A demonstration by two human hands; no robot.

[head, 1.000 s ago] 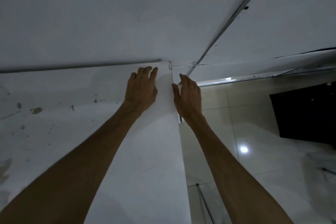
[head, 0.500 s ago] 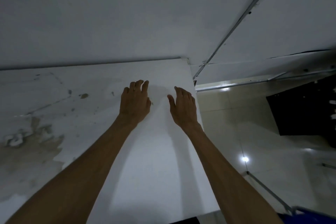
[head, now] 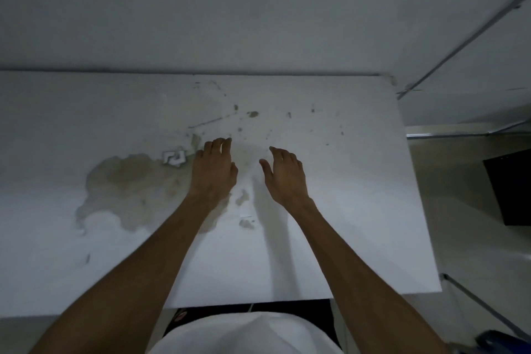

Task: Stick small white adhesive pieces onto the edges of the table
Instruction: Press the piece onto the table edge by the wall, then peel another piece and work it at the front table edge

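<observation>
A white table [head: 359,210] with brown stains fills the middle of the view. Small white adhesive pieces [head: 174,157] lie together on it, just left of my left hand [head: 214,169]. That hand hovers over the stained patch with its fingers curled a little and nothing in it. My right hand [head: 284,175] is a short way to the right, fingers apart and empty. At the table's far right corner [head: 391,79] a small white piece seems stuck on, though it is too blurred to be sure.
A white wall [head: 258,8] runs along the table's far edge. Right of the table is a pale tiled floor [head: 459,195], a black object [head: 511,190] and a thin metal rod [head: 482,304]. My white shirt [head: 247,333] shows at the bottom.
Both hands have drawn back from the far right corner toward the middle of the table. The view has swung left, bringing the stains and the loose pieces into sight.
</observation>
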